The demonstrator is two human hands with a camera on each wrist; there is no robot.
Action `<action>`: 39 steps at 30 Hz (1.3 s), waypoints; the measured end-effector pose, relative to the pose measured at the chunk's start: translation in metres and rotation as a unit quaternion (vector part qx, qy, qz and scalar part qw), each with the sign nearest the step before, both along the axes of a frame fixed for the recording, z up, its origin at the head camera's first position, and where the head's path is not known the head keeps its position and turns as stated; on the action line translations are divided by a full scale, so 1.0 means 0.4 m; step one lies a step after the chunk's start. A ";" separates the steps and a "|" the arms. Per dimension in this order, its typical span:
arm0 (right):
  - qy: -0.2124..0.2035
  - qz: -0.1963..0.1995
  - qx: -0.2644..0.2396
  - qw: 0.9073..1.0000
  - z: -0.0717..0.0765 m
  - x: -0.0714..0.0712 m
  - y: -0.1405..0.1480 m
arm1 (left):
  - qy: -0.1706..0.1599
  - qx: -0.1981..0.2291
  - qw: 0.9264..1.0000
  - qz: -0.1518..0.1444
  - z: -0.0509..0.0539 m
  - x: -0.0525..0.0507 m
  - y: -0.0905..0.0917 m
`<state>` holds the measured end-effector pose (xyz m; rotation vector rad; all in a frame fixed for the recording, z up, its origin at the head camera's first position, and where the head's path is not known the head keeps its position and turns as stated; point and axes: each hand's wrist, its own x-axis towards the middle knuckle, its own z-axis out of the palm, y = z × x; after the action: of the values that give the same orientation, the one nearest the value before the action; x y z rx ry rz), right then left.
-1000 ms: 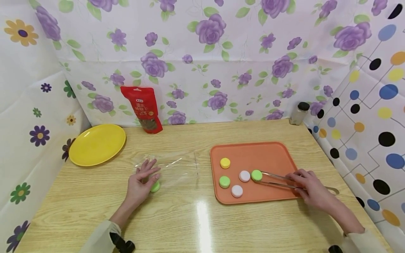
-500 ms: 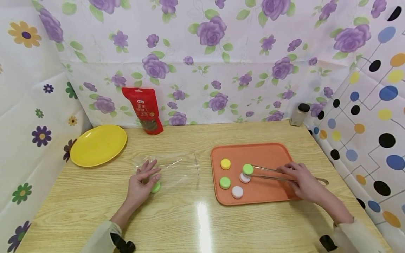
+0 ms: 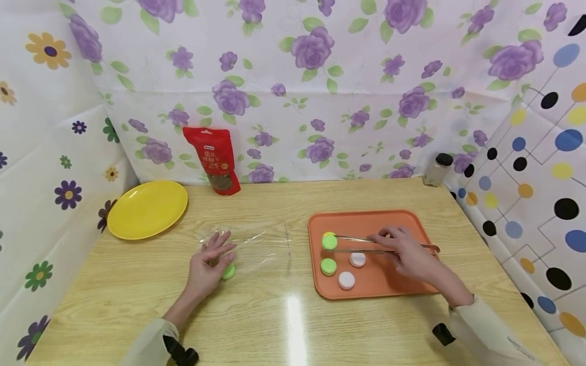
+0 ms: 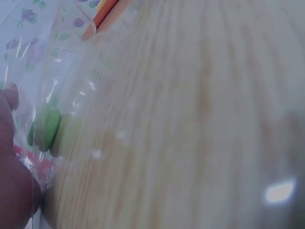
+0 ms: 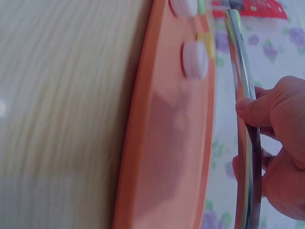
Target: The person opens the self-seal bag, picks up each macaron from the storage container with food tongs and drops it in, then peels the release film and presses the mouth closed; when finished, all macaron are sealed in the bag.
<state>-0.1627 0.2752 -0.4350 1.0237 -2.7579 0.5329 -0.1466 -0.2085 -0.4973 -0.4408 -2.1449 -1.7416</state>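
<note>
At the left we see a yellow plate [image 3: 147, 210]. Next is the left hand [image 3: 207, 269], thumb and fingers apart, touching a clear bag [image 3: 267, 249] with one green macaron [image 3: 228, 272] inside; whether the fingertips are within the bag, we cannot say surely. The red pouch [image 3: 212, 160] stands behind. On the orange tray [image 3: 389, 285] we find a second green macaron [image 3: 328, 267] and two whitish macarons [image 3: 346, 280]. Above it, metal tongs [image 3: 354, 251], pinched by the right hand [image 3: 407, 254], hold a third green macaron [image 3: 329, 241], partly covering a yellow macaron [image 3: 328, 234].
</note>
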 end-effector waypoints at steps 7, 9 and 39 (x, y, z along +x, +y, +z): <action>-0.011 0.026 0.015 0.999 0.002 -0.032 -0.098 | -0.003 0.000 1.000 0.000 0.056 0.025 0.020; -0.020 0.037 0.012 0.999 0.000 -0.042 -0.130 | -0.005 -0.001 1.000 -0.001 0.062 0.028 0.022; -0.024 0.096 0.042 0.994 -0.036 -0.109 -0.540 | -0.003 -0.023 1.000 0.004 0.069 0.027 0.024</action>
<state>-0.2062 0.0592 -0.4495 1.3228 -2.7611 0.4752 -0.1358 -0.1990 -0.4699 -0.4395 -2.1931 -1.6941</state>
